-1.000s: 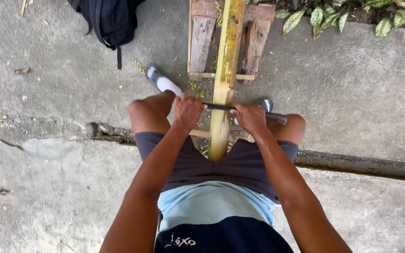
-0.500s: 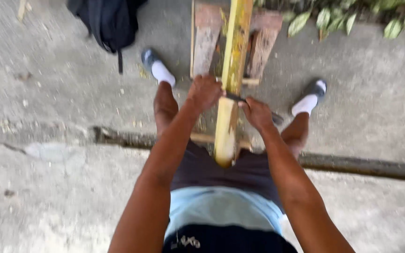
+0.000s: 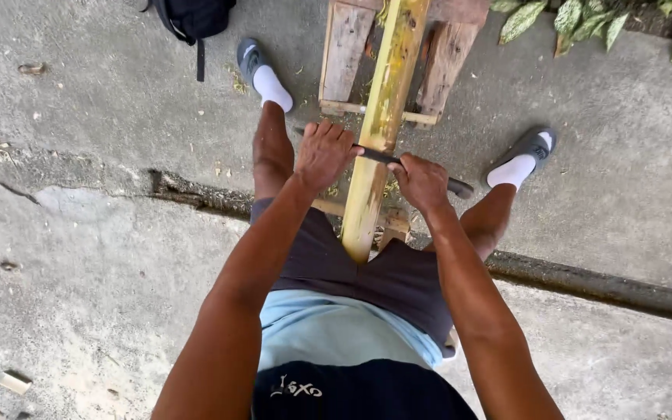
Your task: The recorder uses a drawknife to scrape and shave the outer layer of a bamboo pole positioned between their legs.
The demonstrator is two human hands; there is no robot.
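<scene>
A long yellow-green bamboo pole (image 3: pixel 383 109) lies lengthwise on a low wooden frame (image 3: pixel 345 54) between my legs, its cut end near my lap. A dark blade (image 3: pixel 383 159) lies crosswise on the pole. My left hand (image 3: pixel 325 152) grips the blade's left end, fingers curled over the pole's left side. My right hand (image 3: pixel 421 180) is closed around the blade's dark handle on the right of the pole. Both arms are stretched forward.
My feet in white socks and grey slides rest on the concrete, the left foot (image 3: pixel 262 74) and the right foot (image 3: pixel 524 159) either side of the frame. A black bag (image 3: pixel 192 15) lies at top left. Green leaves (image 3: pixel 585 19) line the top right. A crack and a concrete ledge (image 3: pixel 600 284) cross the floor.
Both hands and the blade have moved forward along the pole, away from my body. My legs have spread wider, and the camera has tilted so both feet show.
</scene>
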